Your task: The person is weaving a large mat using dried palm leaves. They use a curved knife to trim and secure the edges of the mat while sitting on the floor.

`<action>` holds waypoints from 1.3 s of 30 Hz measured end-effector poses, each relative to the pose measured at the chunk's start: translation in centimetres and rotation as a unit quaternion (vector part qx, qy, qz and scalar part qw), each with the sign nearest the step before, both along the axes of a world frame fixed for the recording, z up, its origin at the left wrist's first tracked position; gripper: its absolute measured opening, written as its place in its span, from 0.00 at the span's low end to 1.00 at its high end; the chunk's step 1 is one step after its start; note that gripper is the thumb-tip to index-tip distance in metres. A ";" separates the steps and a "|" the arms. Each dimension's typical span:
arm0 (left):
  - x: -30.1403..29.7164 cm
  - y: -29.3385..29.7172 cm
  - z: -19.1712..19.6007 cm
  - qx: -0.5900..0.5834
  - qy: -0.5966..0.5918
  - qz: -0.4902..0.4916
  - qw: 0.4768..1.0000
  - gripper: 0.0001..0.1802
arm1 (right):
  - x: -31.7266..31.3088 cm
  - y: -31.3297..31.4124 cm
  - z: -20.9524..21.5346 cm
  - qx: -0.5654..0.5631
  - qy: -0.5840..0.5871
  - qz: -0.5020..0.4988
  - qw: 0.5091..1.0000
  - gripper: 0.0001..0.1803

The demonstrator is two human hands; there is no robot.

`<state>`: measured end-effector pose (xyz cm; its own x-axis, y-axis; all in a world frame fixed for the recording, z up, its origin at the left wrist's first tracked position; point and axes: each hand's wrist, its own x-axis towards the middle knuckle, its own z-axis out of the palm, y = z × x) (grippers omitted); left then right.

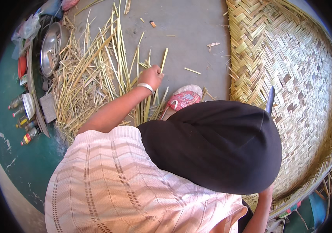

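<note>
Left hand (151, 76) closed around bamboo strip (163, 61), lifting it off loose strip pile (92, 73) on concrete floor. I judge selection step. Right hand mostly hidden, grip unclear to me. Next: carry strip across to woven mat (290, 66), align with weave edge.

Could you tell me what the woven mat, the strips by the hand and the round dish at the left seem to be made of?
The woven mat looks like split bamboo or cane: flat, dry, straw-coloured slats interlaced. The strips appear to be the same pale, matt, fibrous material; the left hand grips one. The round dish seems to be metal, being grey and shiny with reflections.
</note>
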<state>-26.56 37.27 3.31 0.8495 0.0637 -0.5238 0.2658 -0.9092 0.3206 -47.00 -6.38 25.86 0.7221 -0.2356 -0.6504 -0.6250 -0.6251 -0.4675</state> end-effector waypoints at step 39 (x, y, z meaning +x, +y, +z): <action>5.4 -23.6 10.5 -0.678 0.529 -0.063 0.506 0.22 | 15.7 3.7 -5.0 0.441 -0.341 -0.352 0.752 0.17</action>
<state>-21.13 13.66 13.80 0.0004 -0.9839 -0.1787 0.9080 -0.0745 0.4124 -31.32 -2.68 20.86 0.8565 -0.4108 -0.3125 -0.0823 0.4890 -0.8684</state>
